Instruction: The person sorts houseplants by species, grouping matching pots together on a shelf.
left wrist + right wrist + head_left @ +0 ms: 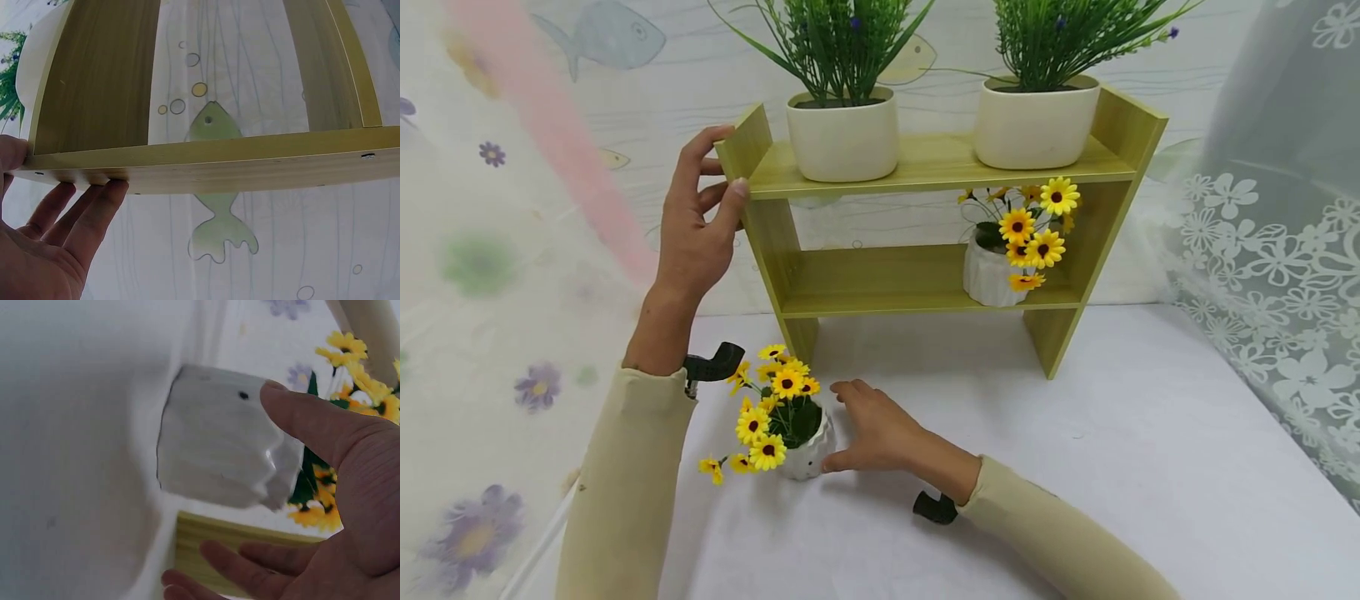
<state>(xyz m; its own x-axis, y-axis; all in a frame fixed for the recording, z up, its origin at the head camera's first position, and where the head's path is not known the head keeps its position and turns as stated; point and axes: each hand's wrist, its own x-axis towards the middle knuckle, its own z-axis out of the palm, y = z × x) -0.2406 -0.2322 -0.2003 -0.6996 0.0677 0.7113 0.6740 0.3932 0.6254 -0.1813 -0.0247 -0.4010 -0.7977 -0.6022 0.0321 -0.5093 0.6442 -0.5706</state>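
At the upper left of a small wooden shelf (925, 185), my left hand (697, 221) grips the side panel. Its thumb lies on the front edge, and in the left wrist view the fingertips (114, 189) touch the panel's outer face. Below, on the white table, stands a white ribbed pot (808, 454) with yellow artificial flowers (769, 417) leaning left. My right hand (880, 429) is spread beside this pot's right side, thumb and fingers wide apart. In the right wrist view the thumb overlaps the rim of the pot (219, 437), while the other fingers stand apart from it.
Two cream planters (844, 137) (1037, 125) with green plants stand on the shelf's top board. A second white flower pot (990, 271) is at the right of the lower board. A lace curtain (1277, 225) hangs at the right, with a patterned cloth (497, 333) at the left.
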